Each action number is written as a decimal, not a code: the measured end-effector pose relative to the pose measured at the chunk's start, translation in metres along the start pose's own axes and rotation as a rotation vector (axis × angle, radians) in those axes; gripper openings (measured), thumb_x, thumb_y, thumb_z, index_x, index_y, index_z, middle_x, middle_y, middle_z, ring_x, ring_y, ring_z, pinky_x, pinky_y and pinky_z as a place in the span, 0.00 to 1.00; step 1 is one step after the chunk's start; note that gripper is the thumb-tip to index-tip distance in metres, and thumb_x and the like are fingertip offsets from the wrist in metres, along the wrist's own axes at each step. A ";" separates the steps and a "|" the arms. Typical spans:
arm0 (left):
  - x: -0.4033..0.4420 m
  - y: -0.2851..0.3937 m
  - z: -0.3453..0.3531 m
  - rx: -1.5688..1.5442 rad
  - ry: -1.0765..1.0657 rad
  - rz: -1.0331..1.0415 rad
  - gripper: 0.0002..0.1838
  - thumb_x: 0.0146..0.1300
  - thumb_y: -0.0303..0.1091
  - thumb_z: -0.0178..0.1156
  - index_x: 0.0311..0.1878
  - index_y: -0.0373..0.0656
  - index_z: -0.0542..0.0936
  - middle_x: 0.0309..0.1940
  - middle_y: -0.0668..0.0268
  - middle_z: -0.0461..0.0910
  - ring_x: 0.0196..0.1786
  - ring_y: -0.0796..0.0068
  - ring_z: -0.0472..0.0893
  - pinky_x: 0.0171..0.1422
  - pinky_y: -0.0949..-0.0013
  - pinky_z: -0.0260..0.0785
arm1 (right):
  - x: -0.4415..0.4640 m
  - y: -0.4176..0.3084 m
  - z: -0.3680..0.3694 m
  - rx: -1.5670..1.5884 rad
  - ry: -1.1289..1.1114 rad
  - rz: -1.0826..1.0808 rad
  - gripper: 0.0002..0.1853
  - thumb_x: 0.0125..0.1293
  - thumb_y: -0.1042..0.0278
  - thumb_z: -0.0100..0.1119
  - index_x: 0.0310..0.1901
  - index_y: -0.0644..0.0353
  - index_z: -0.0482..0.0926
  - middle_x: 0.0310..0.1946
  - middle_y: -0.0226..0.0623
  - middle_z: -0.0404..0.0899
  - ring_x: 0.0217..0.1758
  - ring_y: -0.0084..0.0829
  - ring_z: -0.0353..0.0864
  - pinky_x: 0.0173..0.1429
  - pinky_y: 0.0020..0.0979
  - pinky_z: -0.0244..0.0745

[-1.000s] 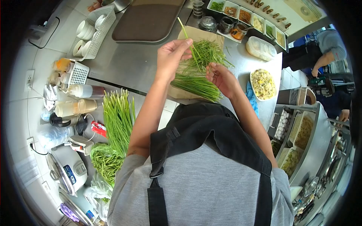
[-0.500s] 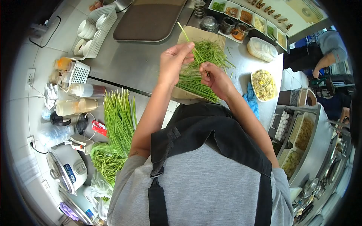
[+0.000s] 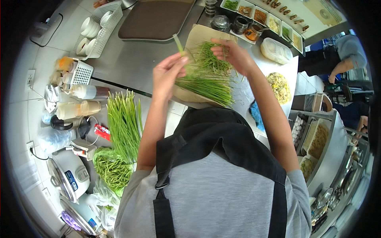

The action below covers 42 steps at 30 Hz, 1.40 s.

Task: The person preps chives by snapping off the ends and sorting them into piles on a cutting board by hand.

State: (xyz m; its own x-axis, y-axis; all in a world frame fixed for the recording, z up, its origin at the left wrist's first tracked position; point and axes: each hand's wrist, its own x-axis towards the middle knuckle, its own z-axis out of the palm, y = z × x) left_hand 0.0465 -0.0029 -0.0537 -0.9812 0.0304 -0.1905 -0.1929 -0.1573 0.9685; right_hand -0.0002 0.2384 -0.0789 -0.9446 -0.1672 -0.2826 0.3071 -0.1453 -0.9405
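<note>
- Several white bowls (image 3: 90,28) sit in a perforated basket (image 3: 108,35) on the far left; bottles and a rice cooker (image 3: 73,174) line the left side nearer the body.
- Long green stems (image 3: 124,123) lie left of the left forearm, above a clear bag of greens (image 3: 113,168) whose contents are partly veiled by plastic.
- The left hand (image 3: 168,75) has thumb and forefinger pinched closed on one stalk (image 3: 178,44). Its pale end sticks out past the fingertips, tilted toward the far left — the part inside the grip is covered, and anything beyond it is blurred.
- Brown paper (image 3: 194,35) lies beneath both hands' work, with a laid bunch (image 3: 206,88) on its near part and a loose green pile (image 3: 210,57) farther off.
- The right hand (image 3: 234,55) is loosely open above the pile's right side, fingers slightly parted; whether a thin strand is caught there, I cannot tell.
- To the right, the forearm partly covers a dish of yellow-flecked food (image 3: 279,88) and a blue cloth (image 3: 256,115).
- Another person (image 3: 351,51) shows at the far right — head out of view.
</note>
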 end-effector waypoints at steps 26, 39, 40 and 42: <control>-0.021 -0.045 0.014 1.036 -0.112 0.623 0.11 0.51 0.34 0.67 0.40 0.49 0.84 0.33 0.69 0.78 0.40 0.65 0.76 0.45 0.66 0.71 | -0.065 0.068 -0.015 -1.092 0.071 -0.376 0.06 0.54 0.69 0.62 0.35 0.57 0.83 0.31 0.38 0.80 0.40 0.38 0.79 0.43 0.36 0.74; 0.010 -0.024 0.051 1.016 -0.284 0.762 0.09 0.51 0.38 0.67 0.36 0.50 0.85 0.31 0.70 0.78 0.39 0.68 0.76 0.45 0.65 0.70 | -0.092 0.027 -0.007 -0.533 0.282 -0.290 0.08 0.60 0.69 0.63 0.39 0.63 0.84 0.28 0.35 0.84 0.33 0.19 0.81 0.40 0.23 0.74; 0.010 -0.021 0.055 0.996 -0.287 0.798 0.09 0.51 0.39 0.67 0.36 0.50 0.85 0.30 0.70 0.78 0.39 0.68 0.76 0.44 0.65 0.70 | -0.092 0.027 -0.007 -0.528 0.284 -0.293 0.08 0.60 0.70 0.63 0.39 0.64 0.84 0.28 0.34 0.84 0.33 0.19 0.81 0.40 0.23 0.74; 0.012 -0.023 0.060 0.993 -0.333 0.832 0.10 0.52 0.39 0.66 0.36 0.49 0.85 0.30 0.69 0.79 0.38 0.67 0.76 0.43 0.64 0.70 | -0.090 0.027 -0.005 -0.497 0.282 -0.291 0.08 0.60 0.70 0.63 0.39 0.64 0.84 0.29 0.34 0.84 0.33 0.18 0.80 0.40 0.22 0.74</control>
State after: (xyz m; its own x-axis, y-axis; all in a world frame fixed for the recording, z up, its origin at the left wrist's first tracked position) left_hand 0.0388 0.0608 -0.0689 -0.7324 0.5362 0.4196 0.6790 0.5288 0.5092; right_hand 0.0925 0.2548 -0.0804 -0.9962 0.0839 0.0219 0.0074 0.3344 -0.9424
